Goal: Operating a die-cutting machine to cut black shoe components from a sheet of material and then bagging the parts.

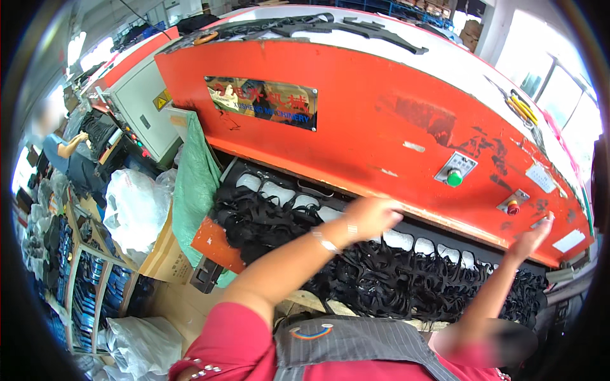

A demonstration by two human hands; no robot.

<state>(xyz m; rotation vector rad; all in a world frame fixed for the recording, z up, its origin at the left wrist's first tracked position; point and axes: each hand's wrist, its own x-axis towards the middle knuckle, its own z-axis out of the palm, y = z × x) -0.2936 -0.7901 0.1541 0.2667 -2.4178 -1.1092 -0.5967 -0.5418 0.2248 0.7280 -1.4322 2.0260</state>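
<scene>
A black die-cut sheet of tangled material (pixel 381 273) lies on the bed under the big orange press head (pixel 356 120), much already punched. Left hand (pixel 372 216) curls onto it; right hand (pixel 530 238), fingers spread, reaches beside.

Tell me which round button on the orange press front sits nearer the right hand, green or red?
The red button, low on the orange panel, just left of the right hand. The green button sits higher, further left.

black cut material (pixel 381 273), heaped, on press bed
</scene>
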